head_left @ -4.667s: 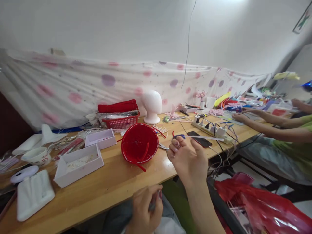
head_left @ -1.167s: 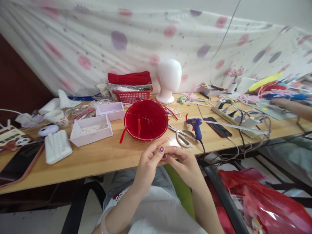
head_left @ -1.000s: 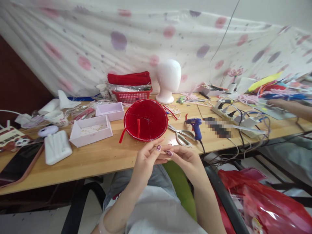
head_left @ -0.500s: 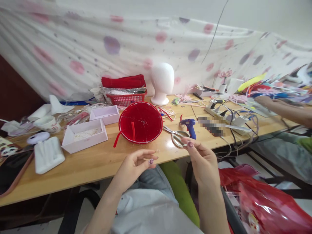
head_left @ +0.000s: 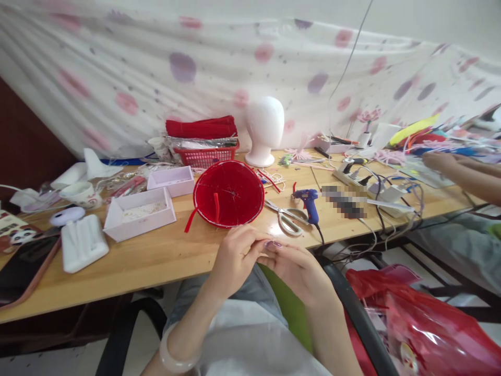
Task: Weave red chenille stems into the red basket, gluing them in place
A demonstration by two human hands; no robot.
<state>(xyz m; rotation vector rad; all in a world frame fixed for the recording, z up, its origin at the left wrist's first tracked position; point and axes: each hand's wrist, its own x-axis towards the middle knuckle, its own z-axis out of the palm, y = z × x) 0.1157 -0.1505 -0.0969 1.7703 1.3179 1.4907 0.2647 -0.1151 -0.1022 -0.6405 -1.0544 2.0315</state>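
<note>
Holds left hand (head_left: 230, 263) and right hand (head_left: 303, 269) together at the near edge of the wooden table (head_left: 156, 261), with fingertips meeting and overlapping. Cannot tell whether clamped on something small, with the inner sides of the fingers hidden. Wears a pale bangle (head_left: 166, 351) on the left wrist and shows purple polish on a thumbnail (head_left: 272, 245). Has a red velvety bowl (head_left: 242, 190) on the table just beyond the left hand, open at the top and pale along the rim, with one red strip (head_left: 217, 207) inside and another hanging outside at the left. Has scissors (head_left: 281, 210) to the right of the bowl, with blades toward it and handles just beside a blue glue gun (head_left: 308, 196). Faces a white foam head (head_left: 265, 128) behind the bowl, beside a red plastic basket (head_left: 207, 156) topped with a red bundle (head_left: 201, 127). Has, farther left, two lilac boxes (head_left: 139, 224), with small pale beads (head_left: 144, 211) in the nearer one. Shares the table with a co-worker's hand (head_left: 438, 162), well apart at the far right, past a white power strip (head_left: 344, 176).
</note>
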